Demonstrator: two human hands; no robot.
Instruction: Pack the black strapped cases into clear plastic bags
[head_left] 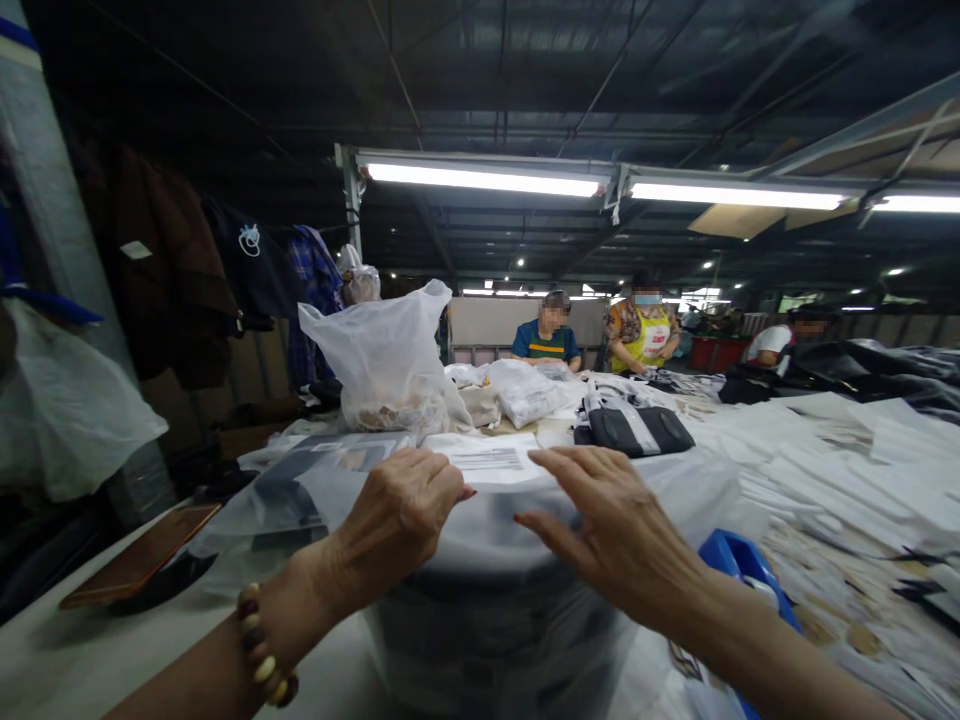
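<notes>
A large translucent plastic bag point(495, 620) stands in front of me, wrapped around something dark and bulky. My left hand point(409, 500) is closed at the bag's upper left, its fingers curled on the plastic film. Over the bag's right side is my right hand point(600, 500), with thumb and fingers apart and nothing gripped between them. Between my hands, near the top of the bag, a white printed sheet point(487, 458) shows. Whether it lies inside the film or behind it, I cannot tell.
An orange-brown phone point(142, 555) lies at left. Behind the bag are another white plastic bag point(382, 350) and a black bag point(637, 428). White sheets point(847, 450) and a blue holder point(750, 575) are at right. Several people sit or stand farther back.
</notes>
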